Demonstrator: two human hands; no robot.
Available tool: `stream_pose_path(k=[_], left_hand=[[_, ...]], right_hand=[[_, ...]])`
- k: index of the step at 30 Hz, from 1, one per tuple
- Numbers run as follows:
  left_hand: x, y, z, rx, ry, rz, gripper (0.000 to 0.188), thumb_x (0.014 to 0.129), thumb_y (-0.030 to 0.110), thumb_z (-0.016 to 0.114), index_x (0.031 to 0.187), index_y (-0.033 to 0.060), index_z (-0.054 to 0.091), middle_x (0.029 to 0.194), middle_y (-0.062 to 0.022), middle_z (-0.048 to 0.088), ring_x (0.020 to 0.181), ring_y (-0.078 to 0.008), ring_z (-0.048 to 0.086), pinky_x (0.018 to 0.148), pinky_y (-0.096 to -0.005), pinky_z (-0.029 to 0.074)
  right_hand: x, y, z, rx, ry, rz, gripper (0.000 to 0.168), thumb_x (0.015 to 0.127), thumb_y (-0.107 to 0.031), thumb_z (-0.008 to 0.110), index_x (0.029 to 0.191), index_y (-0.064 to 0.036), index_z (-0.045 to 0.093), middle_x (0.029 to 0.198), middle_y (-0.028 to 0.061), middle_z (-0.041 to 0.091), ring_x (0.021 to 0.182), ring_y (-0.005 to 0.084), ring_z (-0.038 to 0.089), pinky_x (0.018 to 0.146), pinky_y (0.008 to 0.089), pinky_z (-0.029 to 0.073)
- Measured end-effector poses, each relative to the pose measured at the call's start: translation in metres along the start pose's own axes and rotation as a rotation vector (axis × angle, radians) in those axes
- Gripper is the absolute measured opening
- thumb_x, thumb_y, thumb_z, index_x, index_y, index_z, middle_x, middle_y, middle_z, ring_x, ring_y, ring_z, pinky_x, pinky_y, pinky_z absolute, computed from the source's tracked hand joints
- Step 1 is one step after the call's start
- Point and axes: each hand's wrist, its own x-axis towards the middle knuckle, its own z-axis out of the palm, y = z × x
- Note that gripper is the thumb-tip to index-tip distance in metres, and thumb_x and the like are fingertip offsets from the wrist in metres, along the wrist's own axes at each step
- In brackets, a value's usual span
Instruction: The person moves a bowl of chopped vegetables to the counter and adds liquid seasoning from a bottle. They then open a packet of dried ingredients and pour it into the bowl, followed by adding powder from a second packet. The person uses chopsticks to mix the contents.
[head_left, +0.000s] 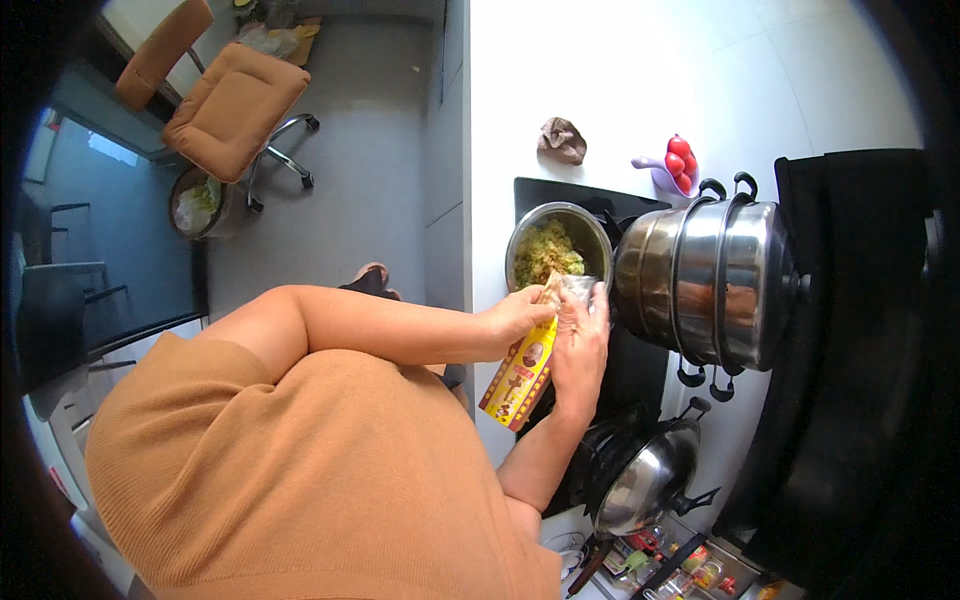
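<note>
My left hand (514, 324) grips the upper end of a yellow and maroon printed carton (517, 375), which slants down toward my body and bears writing. At the carton's upper end, the fingers of my right hand (581, 345) hold a clear plastic pouch (579, 285); that hand's palm lies along the carton's side. What is inside the pouch is hard to make out. Just beyond both hands stands a stainless steel bowl (514, 244) holding a chopped, yellow-green food mixture (551, 249). The pouch overlaps the bowl's near rim in view.
A tall stainless steel steamer pot (701, 285) stands right of the bowl, on a black cooktop (637, 375). A lidded wok (646, 480) sits nearer, beside an open drawer of jars (697, 570). Farther off are a crumpled brown cloth (562, 141) and a lilac scoop (664, 178) with red balls.
</note>
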Motion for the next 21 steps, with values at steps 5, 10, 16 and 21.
stream_pose_path(k=[5, 10, 16, 21], left_hand=[[-0.001, -0.017, 0.003, -0.038, 0.007, 0.031, 0.028, 0.086, 0.011, 0.047, 0.113, 0.0047, 0.045, 0.099, -0.0092, 0.057, 0.088, -0.0168, 0.057, 0.079, -0.0334, 0.048], [0.013, -0.017, 0.001, -0.032, 0.004, 0.034, 0.033, 0.086, 0.009, 0.045, 0.118, 0.0068, 0.042, 0.105, -0.0076, 0.056, 0.098, -0.0178, 0.055, 0.087, -0.0344, 0.045], [0.012, -0.017, 0.016, -0.058, 0.051, 0.057, 0.028, 0.089, 0.01, 0.041, 0.117, 0.0059, 0.043, 0.108, -0.0084, 0.054, 0.1, -0.0183, 0.055, 0.089, -0.0351, 0.044], [0.025, -0.026, 0.017, -0.048, 0.047, 0.101, 0.029, 0.089, 0.008, 0.041, 0.118, 0.0045, 0.043, 0.106, -0.0093, 0.055, 0.097, -0.0176, 0.056, 0.088, -0.0327, 0.045]], right_hand=[[-0.007, 0.02, -0.006, 0.17, 0.096, -0.074, 0.039, 0.094, -0.037, 0.04, 0.113, -0.01, 0.06, 0.138, 0.0239, 0.033, 0.123, 0.0399, 0.038, 0.1, 0.0422, 0.033], [0.004, 0.032, -0.009, 0.257, 0.097, -0.124, 0.056, 0.094, -0.05, 0.03, 0.113, -0.007, 0.06, 0.135, 0.0271, 0.034, 0.122, 0.0406, 0.039, 0.1, 0.041, 0.033], [0.005, 0.046, -0.013, 0.371, 0.045, -0.155, 0.066, 0.092, -0.058, 0.025, 0.109, -0.007, 0.063, 0.138, 0.0258, 0.031, 0.121, 0.0387, 0.041, 0.099, 0.0398, 0.034], [0.009, 0.064, -0.008, 0.33, -0.019, -0.141, 0.065, 0.092, -0.056, 0.027, 0.106, -0.005, 0.064, 0.138, 0.0245, 0.031, 0.123, 0.0392, 0.037, 0.101, 0.0403, 0.031]])
